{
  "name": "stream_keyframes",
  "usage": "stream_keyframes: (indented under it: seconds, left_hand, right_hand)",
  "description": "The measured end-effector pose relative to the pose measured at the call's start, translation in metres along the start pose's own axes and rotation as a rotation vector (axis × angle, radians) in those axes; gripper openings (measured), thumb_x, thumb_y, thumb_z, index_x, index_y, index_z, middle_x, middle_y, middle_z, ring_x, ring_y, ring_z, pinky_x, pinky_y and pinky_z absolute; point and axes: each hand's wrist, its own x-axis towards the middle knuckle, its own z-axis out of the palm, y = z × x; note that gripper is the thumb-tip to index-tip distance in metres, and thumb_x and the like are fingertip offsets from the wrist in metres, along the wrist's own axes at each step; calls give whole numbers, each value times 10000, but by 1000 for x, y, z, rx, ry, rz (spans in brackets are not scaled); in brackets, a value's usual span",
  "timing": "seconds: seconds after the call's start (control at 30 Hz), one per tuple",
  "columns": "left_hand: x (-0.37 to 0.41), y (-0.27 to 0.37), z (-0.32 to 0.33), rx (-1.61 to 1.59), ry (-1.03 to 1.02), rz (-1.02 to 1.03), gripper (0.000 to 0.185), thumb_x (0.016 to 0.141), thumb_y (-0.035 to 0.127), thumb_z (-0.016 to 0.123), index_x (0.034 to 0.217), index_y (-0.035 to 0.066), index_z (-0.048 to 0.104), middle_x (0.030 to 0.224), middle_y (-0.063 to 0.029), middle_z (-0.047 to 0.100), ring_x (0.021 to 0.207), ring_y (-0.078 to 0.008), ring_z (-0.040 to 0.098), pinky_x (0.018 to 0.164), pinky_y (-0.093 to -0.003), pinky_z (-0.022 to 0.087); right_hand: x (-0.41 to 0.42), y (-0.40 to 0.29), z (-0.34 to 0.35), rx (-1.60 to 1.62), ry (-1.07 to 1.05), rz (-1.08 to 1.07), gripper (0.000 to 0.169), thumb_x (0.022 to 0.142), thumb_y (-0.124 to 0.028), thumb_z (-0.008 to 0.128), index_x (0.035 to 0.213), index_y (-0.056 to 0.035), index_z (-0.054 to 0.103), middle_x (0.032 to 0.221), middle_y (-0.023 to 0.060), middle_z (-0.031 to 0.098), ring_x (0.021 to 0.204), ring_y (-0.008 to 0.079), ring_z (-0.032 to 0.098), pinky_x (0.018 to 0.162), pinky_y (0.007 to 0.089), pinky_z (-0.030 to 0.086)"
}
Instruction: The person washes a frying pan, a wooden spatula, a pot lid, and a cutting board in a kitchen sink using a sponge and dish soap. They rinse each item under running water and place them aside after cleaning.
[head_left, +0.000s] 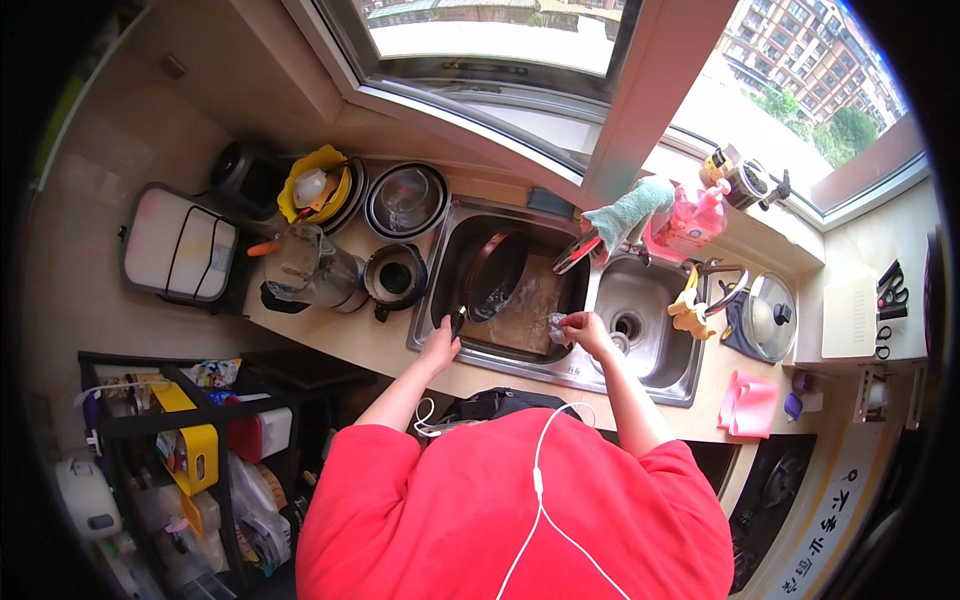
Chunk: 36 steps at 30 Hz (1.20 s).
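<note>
My left hand (441, 346) grips the black handle of a frying pan (496, 276), which is tilted on its side in the large left basin of a steel double sink (570, 370). Under the pan lies a brown board (534, 307) with wet, whitish patches. My right hand (587, 332) pinches a small crumpled greyish scrubber or wad (558, 328) over the right part of this basin, apart from the pan. A faucet with a teal cloth (634, 214) draped near it stands behind the divider. The smaller right basin (652, 300) shows its drain.
Left of the sink stand metal bowls (406, 199), a blender jug (311, 266), a black round pot-like part (395, 277) and a yellow basin (341, 161). To the right are a glass lid (763, 319), a pink cloth (750, 405) and a pink soap bottle (686, 225). An open window frame overhangs behind.
</note>
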Motion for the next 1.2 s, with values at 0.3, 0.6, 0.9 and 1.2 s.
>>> stream_keyframes:
  seconds: [0.3,0.6,0.9,1.2]
  left_hand:
    - [-16,26,-32,43,-34,95,541,821,153,569,1286,32,320,856,-267,600,806,-438,585,684,-500,464]
    - [-25,29,-26,-654,-382,40,485,872,160,562,1309,65,376,684,-38,529,511,-136,504,459,-274,419]
    - [-30,48,-39,-1030,-584,-238,128,918,142,507,948,75,403,689,14,420,485,-46,377,404,-198,307]
    - [-31,68,-43,-901,-720,-145,132,919,152,503,968,82,402,665,21,407,479,-42,365,406,-201,309]
  right_hand:
    - [26,-47,12,145,194,-244,179,794,-67,600,941,16,659,696,96,656,595,120,597,576,267,474]
    - [74,-34,35,-203,402,-540,383,671,43,601,1039,-65,587,1081,148,523,1021,332,513,821,401,463]
    - [46,-4,82,-193,-61,-558,258,722,31,600,974,-22,584,920,122,564,795,308,574,711,349,481]
    - [124,-72,27,-304,407,-620,120,713,-5,560,833,-9,553,826,138,550,811,330,571,713,380,469]
